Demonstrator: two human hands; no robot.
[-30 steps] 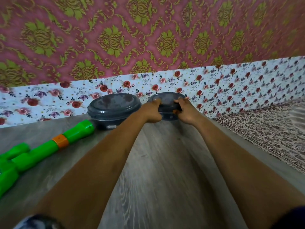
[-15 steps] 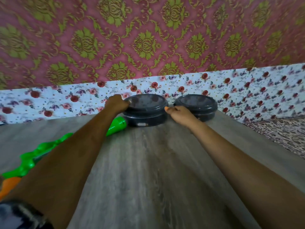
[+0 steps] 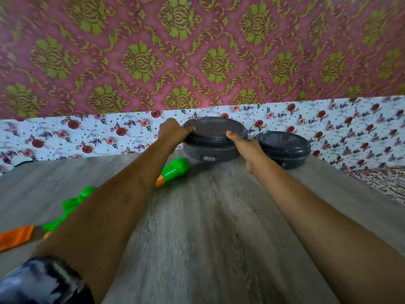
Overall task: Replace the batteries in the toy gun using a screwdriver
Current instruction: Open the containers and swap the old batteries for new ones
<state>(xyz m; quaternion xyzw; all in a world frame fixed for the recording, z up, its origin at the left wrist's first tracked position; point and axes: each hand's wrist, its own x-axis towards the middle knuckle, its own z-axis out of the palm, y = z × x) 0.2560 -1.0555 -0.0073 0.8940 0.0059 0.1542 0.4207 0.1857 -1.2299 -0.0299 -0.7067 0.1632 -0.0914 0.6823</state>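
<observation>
A green toy gun [image 3: 173,170] with an orange band lies on the wood-pattern floor at the left, its middle hidden behind my left forearm. Two dark grey round lidded containers stand by the wall. My left hand [image 3: 172,133] grips the left rim of the nearer, larger container [image 3: 213,137]. My right hand [image 3: 245,145] holds its right rim with the thumb on the lid. The lid's left edge looks slightly raised. No screwdriver or batteries are visible.
A second grey container [image 3: 285,149] sits just right of the first, lid on. An orange piece [image 3: 16,236] lies at the far left edge. A patterned rug [image 3: 385,183] covers the floor at the right. The flowered wall band runs close behind the containers.
Both hands left the right container and moved to the left one. They now grip its rim on either side, and the view shifted left.
</observation>
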